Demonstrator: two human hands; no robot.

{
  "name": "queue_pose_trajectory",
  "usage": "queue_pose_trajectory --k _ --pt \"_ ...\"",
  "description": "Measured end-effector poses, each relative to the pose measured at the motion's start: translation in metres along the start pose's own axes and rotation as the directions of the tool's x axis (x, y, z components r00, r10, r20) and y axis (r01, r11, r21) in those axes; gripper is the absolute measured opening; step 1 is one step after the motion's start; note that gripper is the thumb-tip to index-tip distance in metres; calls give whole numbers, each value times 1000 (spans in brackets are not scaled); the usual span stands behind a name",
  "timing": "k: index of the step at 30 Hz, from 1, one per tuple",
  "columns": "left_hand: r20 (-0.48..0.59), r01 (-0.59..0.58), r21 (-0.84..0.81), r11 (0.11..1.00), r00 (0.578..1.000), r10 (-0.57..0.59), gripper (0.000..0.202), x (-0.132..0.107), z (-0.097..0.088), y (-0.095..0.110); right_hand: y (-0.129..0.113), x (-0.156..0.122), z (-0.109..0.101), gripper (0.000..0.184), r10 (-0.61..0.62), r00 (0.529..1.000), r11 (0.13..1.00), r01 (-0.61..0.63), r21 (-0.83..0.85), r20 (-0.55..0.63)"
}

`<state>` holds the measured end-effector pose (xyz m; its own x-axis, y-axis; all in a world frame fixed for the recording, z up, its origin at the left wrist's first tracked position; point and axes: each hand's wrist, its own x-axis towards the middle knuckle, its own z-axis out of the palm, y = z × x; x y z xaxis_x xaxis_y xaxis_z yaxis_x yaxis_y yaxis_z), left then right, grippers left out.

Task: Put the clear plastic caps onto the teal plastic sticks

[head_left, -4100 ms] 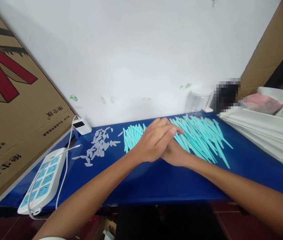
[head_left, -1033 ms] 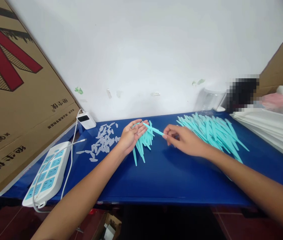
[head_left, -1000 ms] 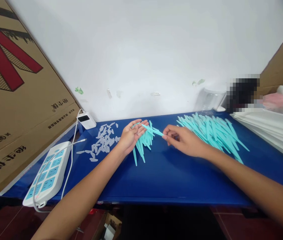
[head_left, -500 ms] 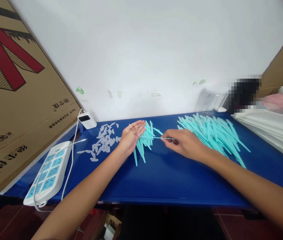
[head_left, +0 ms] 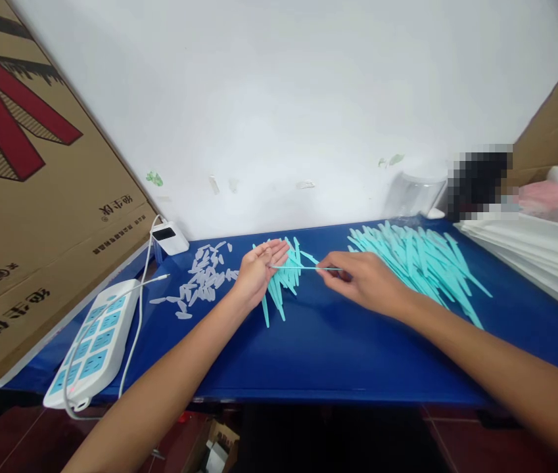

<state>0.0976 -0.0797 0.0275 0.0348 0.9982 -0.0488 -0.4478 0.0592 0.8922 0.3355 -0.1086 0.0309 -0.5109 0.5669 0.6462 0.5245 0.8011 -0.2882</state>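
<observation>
Palm up, my left hand [head_left: 259, 268] has its fingers stretched out, with the thumb bent in over a small translucent cap [head_left: 273, 265] that is mostly hidden. My right hand [head_left: 352, 279] pinches a slim teal stick [head_left: 303, 268], shaped like an eyebrow razor, seen edge-on and nearly level. Its far end meets the cap at my left thumb. Under and behind my left hand lies a small pile of teal razors [head_left: 279, 295]. Loose translucent caps [head_left: 204, 279] are scattered left of it. A bigger heap of teal razors [head_left: 421, 263] lies beyond my right hand.
A white power strip [head_left: 94, 341] with cables sits at the left of the blue table [head_left: 338, 361]. A small white device [head_left: 171, 238] stands near the wall, beside a large cardboard box [head_left: 52, 217]. At the right are a clear container [head_left: 419, 194] and stacked white sheets [head_left: 530, 256].
The razor stays between my hands, with its far end still at my left thumb. Both hands hold nearly the same pose; the view has shifted slightly.
</observation>
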Motion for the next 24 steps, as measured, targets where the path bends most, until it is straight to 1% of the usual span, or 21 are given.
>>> queue_pose_trajectory --k 4,10,15,19,21,24 --pt "-23 21 50 999 1000 -20 20 1 -1 1 0 1 -3 10 15 1000 1000 -15 2 -5" --pt "28 39 84 996 999 -41 20 1 -3 1 3 1 -8 11 70 997 997 -69 -33 14" --pt "34 51 72 996 998 -53 21 1 -2 3 8 0 -9 17 54 998 997 -53 -59 16" --pt "48 47 58 997 998 -50 23 2 -3 3 9 1 -8 22 31 998 999 -33 -25 -45" --pt "46 48 47 998 998 -50 23 2 -4 3 8 2 -8 23 22 995 999 -20 27 -100" --pt "13 62 30 998 998 -62 23 3 -5 3 6 4 -10 23 24 981 994 -3 107 -194"
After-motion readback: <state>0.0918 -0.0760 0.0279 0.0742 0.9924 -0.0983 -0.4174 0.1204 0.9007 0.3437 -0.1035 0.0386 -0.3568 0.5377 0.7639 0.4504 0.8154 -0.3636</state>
